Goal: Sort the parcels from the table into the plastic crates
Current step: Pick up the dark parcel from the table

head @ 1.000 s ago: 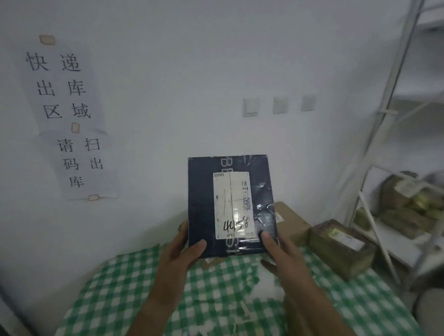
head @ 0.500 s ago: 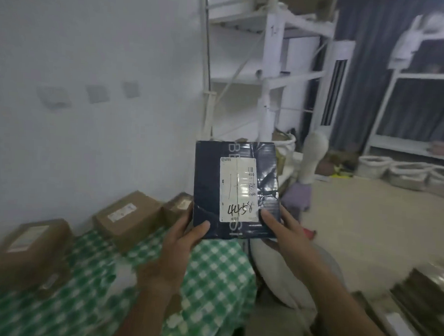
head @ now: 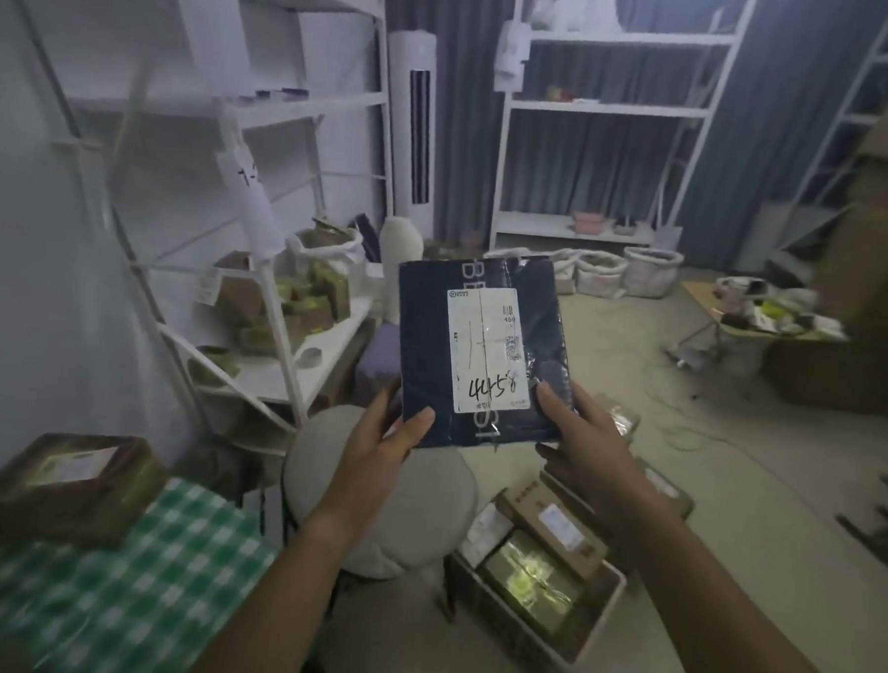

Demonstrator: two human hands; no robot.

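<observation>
Green-checked worktop (head: 126, 577) at lower left carries a brown box (head: 64, 481). Left hand (head: 379, 451) and right hand (head: 586, 436) each pinch a bottom corner of the dark parcel (head: 482, 353), held upright, long axis vertical, white label handwritten "4458". A crate (head: 537, 572) of parcels sits on the floor below; white shelves (head: 603, 108) stand beyond

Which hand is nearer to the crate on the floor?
Right. The right hand is above the crate; the left hand is farther left, over the stool.
</observation>
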